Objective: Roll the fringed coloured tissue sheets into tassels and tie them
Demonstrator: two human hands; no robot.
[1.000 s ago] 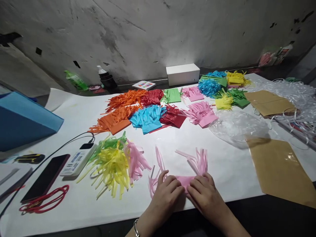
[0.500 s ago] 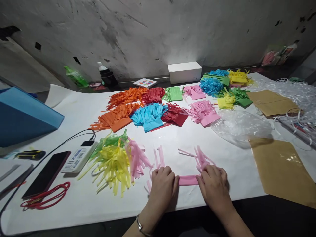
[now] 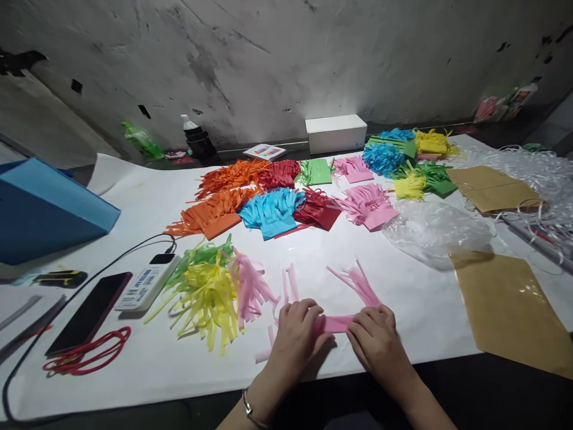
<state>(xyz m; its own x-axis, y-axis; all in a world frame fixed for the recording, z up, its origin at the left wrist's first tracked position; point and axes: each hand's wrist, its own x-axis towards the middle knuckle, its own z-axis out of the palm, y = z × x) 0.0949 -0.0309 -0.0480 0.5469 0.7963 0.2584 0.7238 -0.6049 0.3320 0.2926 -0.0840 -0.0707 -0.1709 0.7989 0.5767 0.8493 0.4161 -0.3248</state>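
A pink tissue paper tassel (image 3: pixel 336 323) lies sideways at the front of the table, its plain middle folded into a narrow band and its cut strips spreading away at both ends. My left hand (image 3: pixel 296 327) is closed on the band's left part, thumb tucked underneath. Fingers of my right hand (image 3: pixel 373 334) press together on the right part, where loose strips fan out beyond them. What lies beneath the fingers is hidden. Left of my hands rests a bunch of yellow tassels (image 3: pixel 208 292), with a pink tassel (image 3: pixel 251 283) beside it and green strips (image 3: pixel 194 260) behind.
Fringed bundles in orange (image 3: pixel 221 212), blue (image 3: pixel 273 215), red (image 3: pixel 317 209) and pink (image 3: pixel 369 206) lie across the white sheet. At right are a brown envelope (image 3: pixel 514 310) and clear plastic (image 3: pixel 441 233). A phone (image 3: pixel 89 313), power bank (image 3: pixel 147 283) and cable occupy the left.
My right hand has shifted slightly left along the pink band, nearer my left hand. The left hand has turned, with its thumb now underneath. The band looks shorter between them.
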